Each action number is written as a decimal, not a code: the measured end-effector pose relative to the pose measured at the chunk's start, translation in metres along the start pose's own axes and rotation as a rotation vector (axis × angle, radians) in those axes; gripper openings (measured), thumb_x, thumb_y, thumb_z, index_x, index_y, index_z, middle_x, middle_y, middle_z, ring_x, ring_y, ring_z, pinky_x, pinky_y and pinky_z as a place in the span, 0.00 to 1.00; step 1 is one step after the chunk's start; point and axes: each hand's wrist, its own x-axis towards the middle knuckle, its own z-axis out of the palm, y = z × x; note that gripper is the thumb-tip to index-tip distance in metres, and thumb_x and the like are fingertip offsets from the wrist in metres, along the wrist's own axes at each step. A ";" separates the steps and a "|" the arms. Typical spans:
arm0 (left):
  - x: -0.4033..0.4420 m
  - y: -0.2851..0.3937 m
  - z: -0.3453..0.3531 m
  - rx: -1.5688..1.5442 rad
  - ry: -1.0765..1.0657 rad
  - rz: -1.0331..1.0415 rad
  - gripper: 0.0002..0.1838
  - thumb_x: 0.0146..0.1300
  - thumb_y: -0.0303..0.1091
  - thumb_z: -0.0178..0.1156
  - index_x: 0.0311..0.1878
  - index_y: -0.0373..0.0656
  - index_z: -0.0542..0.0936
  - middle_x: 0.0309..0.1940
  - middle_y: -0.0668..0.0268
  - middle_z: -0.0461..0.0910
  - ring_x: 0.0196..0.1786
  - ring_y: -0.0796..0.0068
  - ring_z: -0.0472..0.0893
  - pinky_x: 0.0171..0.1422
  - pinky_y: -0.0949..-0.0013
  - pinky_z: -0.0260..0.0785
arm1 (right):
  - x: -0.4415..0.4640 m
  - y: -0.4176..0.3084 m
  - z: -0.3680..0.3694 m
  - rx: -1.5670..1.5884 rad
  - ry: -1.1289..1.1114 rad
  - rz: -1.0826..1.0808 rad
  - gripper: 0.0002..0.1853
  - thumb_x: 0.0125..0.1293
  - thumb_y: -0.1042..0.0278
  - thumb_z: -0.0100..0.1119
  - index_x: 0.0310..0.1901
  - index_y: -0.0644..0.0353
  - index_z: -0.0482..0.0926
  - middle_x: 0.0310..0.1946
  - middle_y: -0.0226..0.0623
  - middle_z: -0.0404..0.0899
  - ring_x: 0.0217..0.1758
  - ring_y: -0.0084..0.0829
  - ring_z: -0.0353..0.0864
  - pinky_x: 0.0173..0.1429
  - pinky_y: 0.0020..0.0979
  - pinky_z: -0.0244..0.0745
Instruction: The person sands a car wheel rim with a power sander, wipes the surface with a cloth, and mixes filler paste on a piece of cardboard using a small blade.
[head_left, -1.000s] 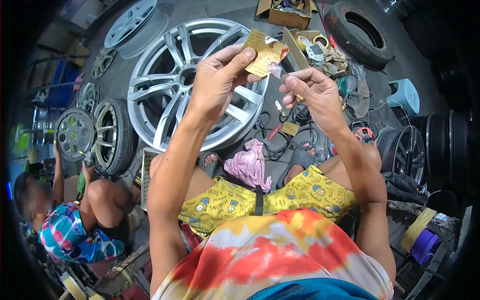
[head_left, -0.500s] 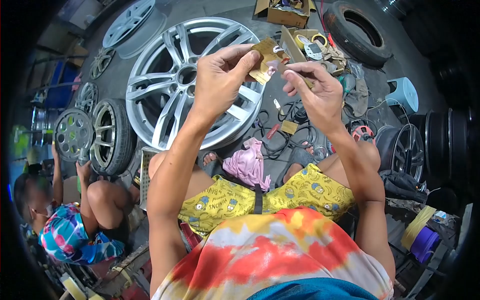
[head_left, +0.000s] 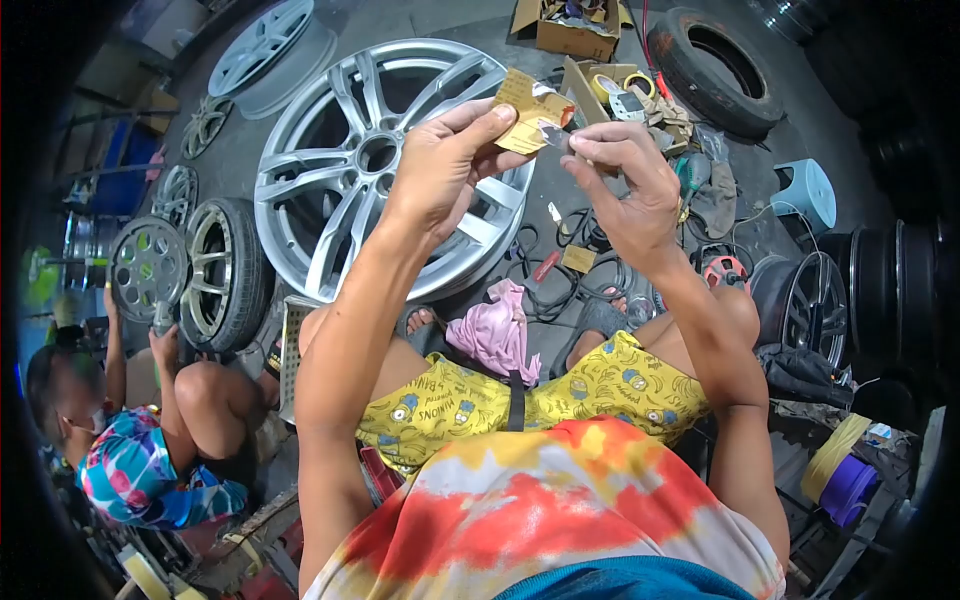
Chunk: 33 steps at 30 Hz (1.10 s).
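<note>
My left hand pinches a folded yellow-brown card with faint print, which looks like the back of sandpaper. Pale pink and red smears of paste show along its right edge. Between the thumb and fingers of my right hand is a thin grey scraper blade, its edge against or very close to the smeared part of the card. Both hands are raised over the right side of a large silver alloy wheel rim, which stands tilted in front of me.
A pink cloth lies between my feet, near black cables and a small yellow-brown square. Cardboard boxes, a tyre and a light-blue stool stand farther off. At left, another person squats beside a grey wheel disc.
The card has turned to show more of its printed face. My right hand has tilted, and the blade has turned flatter against the card's right edge.
</note>
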 end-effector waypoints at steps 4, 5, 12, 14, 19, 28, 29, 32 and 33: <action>0.001 0.002 -0.003 -0.040 0.044 0.008 0.18 0.71 0.33 0.66 0.58 0.32 0.82 0.46 0.60 0.87 0.44 0.75 0.87 0.48 0.76 0.83 | -0.004 -0.002 0.000 0.001 -0.057 0.013 0.10 0.60 0.83 0.72 0.44 0.64 0.85 0.43 0.40 0.85 0.45 0.29 0.87 0.45 0.28 0.87; 0.001 0.003 -0.005 -0.041 0.048 0.008 0.18 0.71 0.33 0.66 0.58 0.32 0.82 0.46 0.60 0.87 0.44 0.75 0.87 0.48 0.76 0.83 | -0.005 -0.003 -0.002 0.006 -0.070 0.031 0.10 0.60 0.83 0.72 0.43 0.64 0.85 0.43 0.40 0.85 0.45 0.30 0.87 0.45 0.28 0.86; -0.002 0.005 -0.001 0.302 0.053 0.284 0.15 0.72 0.33 0.65 0.56 0.31 0.84 0.42 0.60 0.88 0.42 0.77 0.87 0.46 0.73 0.84 | -0.001 0.000 -0.004 0.052 0.013 0.080 0.07 0.61 0.82 0.72 0.41 0.65 0.87 0.39 0.39 0.87 0.43 0.31 0.87 0.48 0.29 0.80; 0.000 0.004 -0.001 0.343 0.055 0.302 0.15 0.73 0.33 0.65 0.55 0.31 0.84 0.42 0.60 0.88 0.42 0.77 0.87 0.46 0.73 0.84 | -0.004 -0.001 -0.001 0.157 -0.060 0.205 0.07 0.62 0.82 0.71 0.42 0.66 0.87 0.38 0.39 0.87 0.42 0.29 0.86 0.47 0.27 0.80; -0.002 0.006 -0.002 0.399 0.066 0.343 0.15 0.73 0.32 0.64 0.55 0.30 0.85 0.42 0.59 0.88 0.43 0.77 0.87 0.46 0.72 0.84 | -0.005 0.005 -0.003 0.206 -0.037 0.247 0.06 0.64 0.81 0.71 0.42 0.67 0.86 0.38 0.37 0.86 0.41 0.26 0.85 0.47 0.26 0.79; -0.004 0.007 0.003 0.372 0.002 0.343 0.15 0.74 0.32 0.64 0.54 0.30 0.85 0.41 0.59 0.88 0.42 0.76 0.87 0.46 0.71 0.85 | -0.007 0.007 -0.007 0.467 -0.015 0.442 0.07 0.71 0.77 0.66 0.48 0.67 0.84 0.40 0.38 0.86 0.39 0.23 0.85 0.44 0.25 0.83; -0.004 0.006 0.002 0.371 -0.002 0.315 0.16 0.72 0.35 0.66 0.55 0.32 0.85 0.41 0.61 0.88 0.41 0.78 0.86 0.45 0.74 0.81 | -0.007 0.006 -0.007 0.502 -0.019 0.501 0.08 0.72 0.76 0.65 0.49 0.68 0.84 0.40 0.39 0.86 0.38 0.23 0.86 0.42 0.25 0.83; -0.004 0.003 0.002 0.374 -0.010 0.301 0.16 0.73 0.35 0.65 0.56 0.32 0.85 0.41 0.61 0.88 0.42 0.78 0.86 0.45 0.74 0.81 | -0.010 0.007 -0.005 0.574 -0.089 0.565 0.08 0.73 0.74 0.64 0.50 0.68 0.83 0.40 0.41 0.87 0.37 0.23 0.86 0.41 0.25 0.83; -0.004 0.003 0.003 0.378 -0.016 0.316 0.14 0.74 0.32 0.63 0.55 0.30 0.85 0.40 0.59 0.88 0.43 0.75 0.88 0.46 0.71 0.85 | -0.009 0.006 -0.005 0.574 -0.088 0.564 0.08 0.73 0.74 0.64 0.50 0.68 0.83 0.40 0.41 0.87 0.37 0.23 0.86 0.41 0.25 0.83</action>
